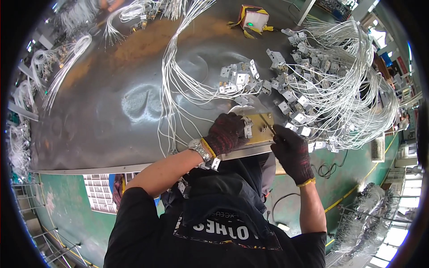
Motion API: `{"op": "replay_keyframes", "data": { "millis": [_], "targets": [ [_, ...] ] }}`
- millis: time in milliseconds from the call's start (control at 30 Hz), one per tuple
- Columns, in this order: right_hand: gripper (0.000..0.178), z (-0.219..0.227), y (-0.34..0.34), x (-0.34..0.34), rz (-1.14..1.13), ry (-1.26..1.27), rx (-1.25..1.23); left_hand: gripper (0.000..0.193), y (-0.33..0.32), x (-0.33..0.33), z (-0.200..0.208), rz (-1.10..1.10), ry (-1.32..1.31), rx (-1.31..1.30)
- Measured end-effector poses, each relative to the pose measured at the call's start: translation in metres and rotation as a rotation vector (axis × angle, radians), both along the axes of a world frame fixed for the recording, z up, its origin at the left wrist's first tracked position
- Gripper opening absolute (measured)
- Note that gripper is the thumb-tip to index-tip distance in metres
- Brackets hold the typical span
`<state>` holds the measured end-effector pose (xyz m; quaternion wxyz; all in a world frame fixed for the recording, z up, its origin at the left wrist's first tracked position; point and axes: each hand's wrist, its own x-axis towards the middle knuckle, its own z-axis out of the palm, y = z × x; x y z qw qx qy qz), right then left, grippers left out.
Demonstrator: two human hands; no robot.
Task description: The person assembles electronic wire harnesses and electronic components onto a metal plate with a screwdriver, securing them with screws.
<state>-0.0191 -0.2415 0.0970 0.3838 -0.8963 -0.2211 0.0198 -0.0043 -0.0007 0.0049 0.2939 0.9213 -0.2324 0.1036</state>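
At the table's front edge a brass-coloured plate (258, 136) carries small metal fittings. My left hand (227, 133), in a dark red and black glove, is closed at the plate's left side, gripping a small silver metal bracket (248, 127). A thin dark metal rod (267, 123) slants over the plate. My right hand (291, 154), gloved alike, pinches the rod's lower end; whether it is loose or fixed to the plate I cannot tell. White wires (178, 85) run across the table beside my left hand, and several more brackets (241, 79) lie just beyond the plate.
A large heap of white-wired metal parts (353, 94) covers the table's right side. On the dark metal table (98, 120), a small box with a green light (254, 20) stands at the back. Other wire bundles (71, 58) lie far left. Loaded racks (366, 219) stand lower right.
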Motion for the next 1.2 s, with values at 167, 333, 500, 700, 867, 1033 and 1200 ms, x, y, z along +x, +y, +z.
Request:
{"op": "replay_keyframes", "data": {
  "millis": [167, 333, 500, 700, 867, 1033, 1200],
  "targets": [
    [0.04, -0.025, 0.006, 0.023, -0.137, 0.207, 0.093, 0.056, 0.008, -0.008, 0.022, -0.089, 0.075, 0.004],
    [0.033, -0.039, 0.036, 0.059, -0.269, 0.502, 0.386, 0.057, 0.035, -0.025, 0.056, -0.186, 0.495, 0.16],
    [0.041, -0.087, 0.033, 0.112, -0.286, 0.293, 0.391, 0.038, 0.038, -0.041, 0.036, -0.426, 0.543, 0.41],
    [0.036, -0.093, 0.033, 0.156, -0.322, 0.368, 0.298, 0.036, 0.04, -0.058, 0.044, -0.423, 0.607, 0.416],
    [0.028, -0.092, 0.039, 0.167, -0.138, 0.382, 0.46, 0.027, 0.047, -0.073, 0.03, -0.32, 0.57, 0.342],
    [0.085, -0.086, 0.043, 0.162, -0.227, 0.451, 0.559, 0.034, 0.049, -0.071, 0.032, -0.3, 0.604, 0.289],
    [0.083, -0.09, 0.037, 0.17, -0.162, 0.426, 0.561, 0.049, 0.056, -0.072, 0.042, -0.361, 0.744, 0.243]
  ]
}}
